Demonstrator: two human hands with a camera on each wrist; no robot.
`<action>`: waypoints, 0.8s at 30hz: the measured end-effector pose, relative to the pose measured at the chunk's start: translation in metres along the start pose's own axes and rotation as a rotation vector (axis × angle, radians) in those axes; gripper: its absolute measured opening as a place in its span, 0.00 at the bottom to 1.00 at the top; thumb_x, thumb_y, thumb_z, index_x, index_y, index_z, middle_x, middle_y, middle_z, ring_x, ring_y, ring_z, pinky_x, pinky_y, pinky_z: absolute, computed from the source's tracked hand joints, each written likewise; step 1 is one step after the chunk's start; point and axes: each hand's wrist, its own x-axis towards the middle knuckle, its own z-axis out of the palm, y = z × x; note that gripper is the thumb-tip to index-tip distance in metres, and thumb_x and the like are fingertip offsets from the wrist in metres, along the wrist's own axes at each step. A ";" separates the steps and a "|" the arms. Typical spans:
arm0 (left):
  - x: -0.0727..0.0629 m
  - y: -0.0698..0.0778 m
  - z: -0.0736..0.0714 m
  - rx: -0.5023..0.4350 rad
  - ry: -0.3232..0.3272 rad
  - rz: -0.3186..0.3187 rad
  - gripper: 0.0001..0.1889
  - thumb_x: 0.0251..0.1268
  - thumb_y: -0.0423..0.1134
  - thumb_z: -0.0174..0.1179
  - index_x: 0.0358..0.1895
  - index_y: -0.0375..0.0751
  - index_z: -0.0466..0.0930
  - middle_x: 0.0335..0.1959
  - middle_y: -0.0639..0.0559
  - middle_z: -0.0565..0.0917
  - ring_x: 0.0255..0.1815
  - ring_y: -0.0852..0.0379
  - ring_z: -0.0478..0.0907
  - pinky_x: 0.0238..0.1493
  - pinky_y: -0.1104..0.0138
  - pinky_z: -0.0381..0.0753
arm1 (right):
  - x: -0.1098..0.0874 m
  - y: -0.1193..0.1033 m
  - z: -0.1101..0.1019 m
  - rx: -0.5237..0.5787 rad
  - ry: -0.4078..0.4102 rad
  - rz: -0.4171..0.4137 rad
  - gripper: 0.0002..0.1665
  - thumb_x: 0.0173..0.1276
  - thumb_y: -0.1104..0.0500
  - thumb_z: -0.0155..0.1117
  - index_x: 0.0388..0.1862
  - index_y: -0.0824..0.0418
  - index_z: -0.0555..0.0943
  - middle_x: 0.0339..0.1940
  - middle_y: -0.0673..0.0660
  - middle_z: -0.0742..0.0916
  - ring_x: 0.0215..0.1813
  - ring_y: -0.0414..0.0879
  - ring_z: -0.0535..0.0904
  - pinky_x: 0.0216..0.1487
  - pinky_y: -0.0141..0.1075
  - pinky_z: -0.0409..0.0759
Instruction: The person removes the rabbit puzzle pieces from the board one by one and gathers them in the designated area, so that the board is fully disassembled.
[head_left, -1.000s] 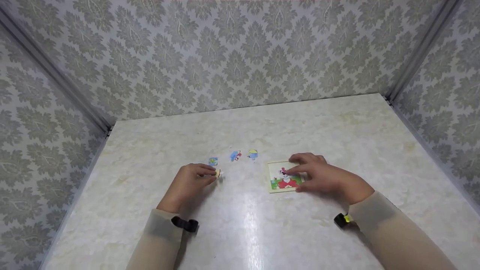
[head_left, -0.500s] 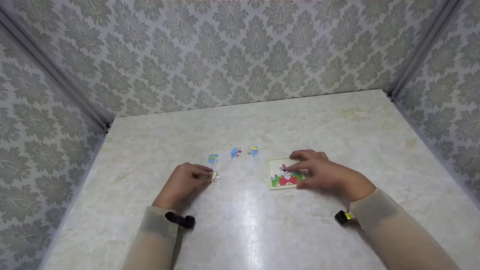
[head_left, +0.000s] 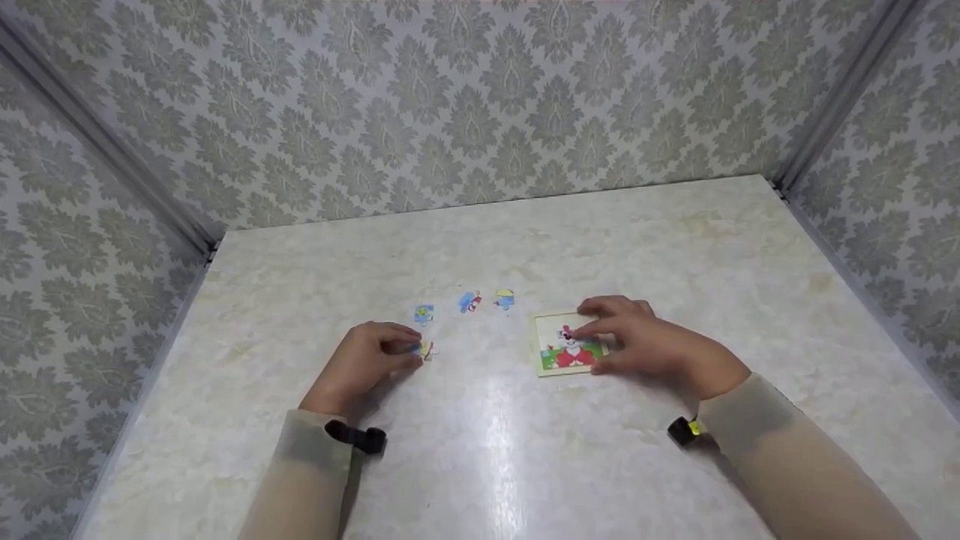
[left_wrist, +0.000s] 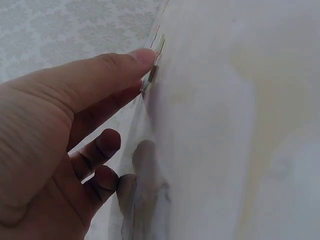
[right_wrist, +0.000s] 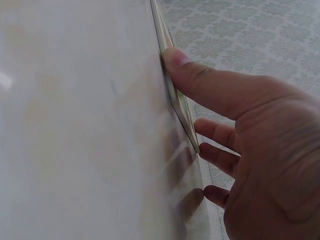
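My left hand (head_left: 362, 365) pinches a small jigsaw puzzle piece (head_left: 427, 351) between thumb and fingertips, low over the table. In the left wrist view the puzzle piece (left_wrist: 153, 73) shows edge-on at the thumb tip. My right hand (head_left: 645, 343) grips a square puzzle board (head_left: 538, 346), thumb at its near edge and a finger at the far edge. The index fingertip rests on the picture of a pink-eared figure in red on green (head_left: 574, 357). The board's right part is hidden under this hand. In the right wrist view the thumb presses the board's edge (right_wrist: 175, 102).
Several loose puzzle pieces lie beyond the hands: a blue one with a yellow-green flower (head_left: 424, 313), a blue-and-red one (head_left: 470, 301) and a yellow-and-blue one (head_left: 505, 298). The marbled table (head_left: 465, 450) meets patterned walls (head_left: 480, 112) at the back and both sides.
My left hand has drawn slightly left, and its puzzle piece has turned from nearly edge-on to showing its face. My right hand stays on the board. The head view has shifted slightly.
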 end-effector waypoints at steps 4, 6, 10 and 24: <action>0.001 0.014 0.001 -0.001 0.039 0.028 0.13 0.72 0.43 0.80 0.56 0.49 0.97 0.64 0.52 0.91 0.55 0.51 0.85 0.57 0.60 0.84 | 0.002 -0.001 0.001 0.010 -0.001 0.033 0.35 0.74 0.48 0.83 0.78 0.32 0.84 0.92 0.51 0.68 0.91 0.64 0.56 0.87 0.69 0.61; 0.002 0.026 0.004 -0.002 0.045 0.065 0.13 0.73 0.44 0.79 0.56 0.47 0.96 0.63 0.52 0.91 0.50 0.50 0.81 0.53 0.60 0.81 | 0.002 -0.001 0.002 0.015 0.001 0.046 0.37 0.73 0.47 0.83 0.79 0.32 0.82 0.92 0.50 0.68 0.91 0.64 0.56 0.87 0.70 0.61; 0.003 0.051 0.017 0.015 0.019 0.160 0.12 0.77 0.44 0.76 0.56 0.45 0.96 0.58 0.52 0.92 0.41 0.52 0.75 0.47 0.60 0.77 | 0.004 0.000 0.003 0.030 0.007 0.068 0.44 0.72 0.45 0.84 0.85 0.37 0.78 0.92 0.49 0.67 0.91 0.64 0.56 0.86 0.69 0.63; 0.036 0.127 0.069 0.056 -0.139 0.284 0.18 0.81 0.47 0.71 0.64 0.42 0.92 0.64 0.48 0.90 0.51 0.44 0.83 0.58 0.52 0.83 | 0.003 -0.002 0.003 0.029 0.029 0.088 0.55 0.71 0.46 0.86 0.91 0.54 0.69 0.93 0.52 0.66 0.91 0.64 0.56 0.89 0.66 0.63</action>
